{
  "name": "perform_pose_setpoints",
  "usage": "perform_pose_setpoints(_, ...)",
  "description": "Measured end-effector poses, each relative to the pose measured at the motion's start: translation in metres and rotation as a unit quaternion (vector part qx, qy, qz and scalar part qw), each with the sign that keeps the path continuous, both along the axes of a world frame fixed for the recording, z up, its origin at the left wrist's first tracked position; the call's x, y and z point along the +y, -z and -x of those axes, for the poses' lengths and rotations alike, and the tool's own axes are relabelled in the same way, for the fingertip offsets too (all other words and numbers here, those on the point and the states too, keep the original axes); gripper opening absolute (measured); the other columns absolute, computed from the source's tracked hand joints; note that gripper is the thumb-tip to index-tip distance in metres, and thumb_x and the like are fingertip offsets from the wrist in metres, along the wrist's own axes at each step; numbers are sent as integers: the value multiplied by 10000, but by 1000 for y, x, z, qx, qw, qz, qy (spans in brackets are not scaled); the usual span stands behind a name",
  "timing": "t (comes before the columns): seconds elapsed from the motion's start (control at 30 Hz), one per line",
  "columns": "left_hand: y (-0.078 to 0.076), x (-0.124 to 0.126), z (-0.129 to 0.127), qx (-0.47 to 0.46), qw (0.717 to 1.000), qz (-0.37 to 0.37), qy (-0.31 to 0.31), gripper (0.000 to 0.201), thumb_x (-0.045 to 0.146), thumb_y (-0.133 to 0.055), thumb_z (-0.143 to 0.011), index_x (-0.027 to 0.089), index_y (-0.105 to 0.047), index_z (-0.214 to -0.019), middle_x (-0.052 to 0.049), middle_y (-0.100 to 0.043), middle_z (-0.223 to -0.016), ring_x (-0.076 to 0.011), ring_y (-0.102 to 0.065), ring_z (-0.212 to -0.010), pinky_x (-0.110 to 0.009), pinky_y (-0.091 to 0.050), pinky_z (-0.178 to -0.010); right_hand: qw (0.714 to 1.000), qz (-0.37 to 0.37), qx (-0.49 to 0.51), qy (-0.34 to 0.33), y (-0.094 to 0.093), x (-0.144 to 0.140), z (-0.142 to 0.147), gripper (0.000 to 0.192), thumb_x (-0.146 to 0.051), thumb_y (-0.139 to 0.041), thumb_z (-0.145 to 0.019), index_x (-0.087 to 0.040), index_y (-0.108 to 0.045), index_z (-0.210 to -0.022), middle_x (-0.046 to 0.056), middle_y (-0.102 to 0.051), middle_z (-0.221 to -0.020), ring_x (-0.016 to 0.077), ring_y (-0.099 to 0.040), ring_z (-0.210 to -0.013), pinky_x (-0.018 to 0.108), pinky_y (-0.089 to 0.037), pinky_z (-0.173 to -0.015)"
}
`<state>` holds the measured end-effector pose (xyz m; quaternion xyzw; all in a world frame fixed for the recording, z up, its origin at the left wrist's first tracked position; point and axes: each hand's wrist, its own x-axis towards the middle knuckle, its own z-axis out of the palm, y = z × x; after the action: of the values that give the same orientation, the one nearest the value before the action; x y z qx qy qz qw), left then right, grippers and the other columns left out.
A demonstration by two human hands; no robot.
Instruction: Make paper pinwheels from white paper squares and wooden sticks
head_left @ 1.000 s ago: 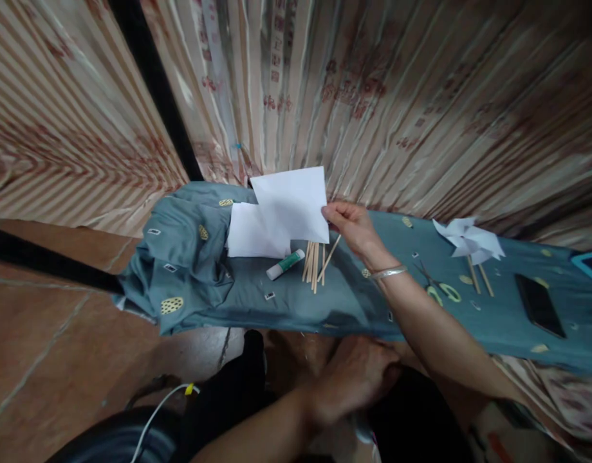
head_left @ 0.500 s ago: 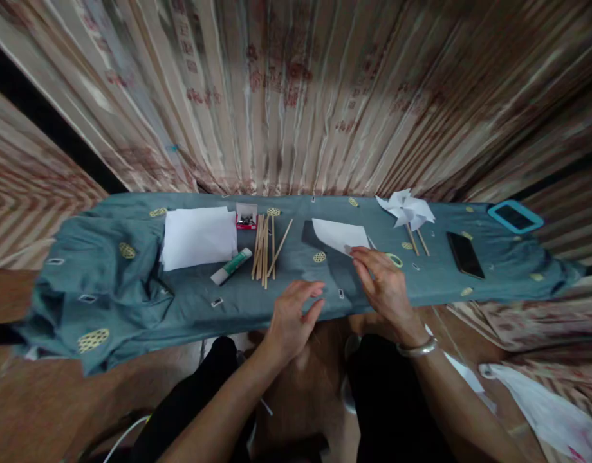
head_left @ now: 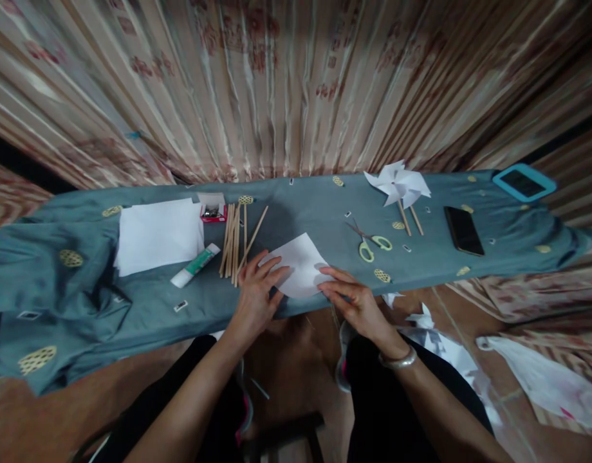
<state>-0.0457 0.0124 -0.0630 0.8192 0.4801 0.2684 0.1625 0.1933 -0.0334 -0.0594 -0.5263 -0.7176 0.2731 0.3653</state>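
- The small white sheet of paper [head_left: 300, 270] lies flat on the grey-blue patterned cloth [head_left: 146, 302] at the near edge of the long table, turned so that its corners point away, toward the person, and to either side.
- The left hand [head_left: 255, 292] rests on the sheet's left corner, fingers spread and flat, pressing down rather than pinching; nothing is clasped in it.
- The right hand [head_left: 354, 299] lies at the sheet's right corner, fingertips on the paper's edge, fingers extended and close together, not closed around anything.
- The sheet sits between the two hands and a little beyond them; both hands touch it, neither clearly nearer.
- Just left of the left hand lies a bundle of thin wooden sticks [head_left: 233, 241], their long axes running away from the person, one stick splayed to the right.
- Beside the sticks lies a white glue stick with a green label [head_left: 194, 265], set aslant, and beyond it a stack of white paper [head_left: 156, 235].
- A small open red box [head_left: 212, 209] stands at the far end of the sticks; it holds something dark and small that I cannot make out.
- To the right of the sheet, apart from it, lie scissors with yellow-green handles [head_left: 370, 242], a white paper pinwheel on sticks [head_left: 397, 186], a black phone [head_left: 462, 230] and a blue-framed device [head_left: 524, 182].
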Motion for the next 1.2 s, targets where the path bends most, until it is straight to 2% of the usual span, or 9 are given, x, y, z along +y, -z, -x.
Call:
perform_pose_setpoints(0.13, -4, 3, -3, 6, 1000, 18, 6, 251, 156, -591, -852, 259, -724, -1038, -49, -720, -1146, -291, -529, -1235, -598, -298, -1063, 1000, 21, 15, 11, 0, 1, -9, 185, -212, -592, -901, -256, -739, -1005, 63, -654, -1278, 211, -596, -1203, 420, -467, -1051)
perform_pose_setpoints(0.23, -8, 1, -7, 8, 1000, 19, 19, 208, 209, -558, -900, 258, -728, -1011, -43, -750, -1057, -271, -593, -1145, -602, -282, -1064, 999, 19, 25, 37, -3, 3, -10, 207, -235, -632, -878, -260, -716, -1066, 60, -673, -1243, 211, -606, -1177, 416, -464, -1043)
perform_pose_setpoints(0.4, -7, 0, -13, -12, 1000, 14, 25, 235, 267, -498, -952, 229, -696, -1072, -60, -750, -1015, -238, -648, -1024, -568, -335, -1041, 994, 17, 31, 101, -6, 10, -2, 211, -317, -622, -887, -241, -713, -1062, 52, -735, -1047, 208, -661, -1012, 378, -506, -941)
perform_pose_setpoints(0.47, -5, 2, -14, -23, 1000, 1, 11, 271, 279, -505, -950, 191, -650, -1160, -87, -735, -1055, -241, -653, -995, -546, -389, -1009, 989, 32, 31, 139, -4, 17, 1, 238, -340, -618, -881, -230, -710, -1071, 56, -737, -1039, 215, -670, -973, 375, -517, -907)
perform_pose_setpoints(0.57, -6, 1, -17, -25, 998, -56, -2, 411, 263, -518, -938, 138, -512, -1330, -150, -647, -1250, -271, -573, -1167, -506, -425, -1015, 981, 64, 37, 180, 1, 31, 4, 297, -362, -625, -854, -214, -698, -1101, 69, -737, -1062, 238, -677, -958, 392, -523, -889)
perform_pose_setpoints(0.7, -6, -13, -27, 14, 991, -119, 61, 446, 155, -470, -936, 142, -434, -1381, -152, -509, -1431, -263, -357, -1406, -509, -332, -1126, 973, 93, 54, 205, 6, 46, 7, 367, -358, -632, -820, -170, -683, -1131, 92, -748, -1024, 253, -688, -927, 406, -528, -881)
perform_pose_setpoints(0.87, 2, -30, -40, 99, 986, -83, 103, 525, 180, -539, -901, 94, -404, -1401, -158, -428, -1503, -311, -306, -1437, -536, -297, -1152, 970, 98, 15, 222, 3, 51, 12, 364, -344, -618, -811, -173, -690, -1124, 92, -756, -1014, 255, -702, -899, 408, -532, -872)
perform_pose_setpoints(1.0, 3, -30, -41, 130, 986, -50, 96, 628, 269, -616, -868, 79, -386, -1420, -174, -397, -1519, -360, -289, -1438, -597, -280, -1144, 969, 89, -11, 230, 1, 51, 16, 336, -311, -598, -820, -177, -693, -1113, 92, -757, -1029, 256, -709, -918, 402, -542, -871)
perform_pose_setpoints(1.2, 4, -27, -41, 162, 983, -25, 80, 628, 336, -591, -885, 74, -403, -1423, -190, -405, -1506, -392, -277, -1435, -638, -266, -1133, 972, 55, -43, 224, 6, 54, 19, 318, -278, -582, -838, -191, -686, -1125, 98, -745, -1094, 264, -708, -977, 406, -546, -902)
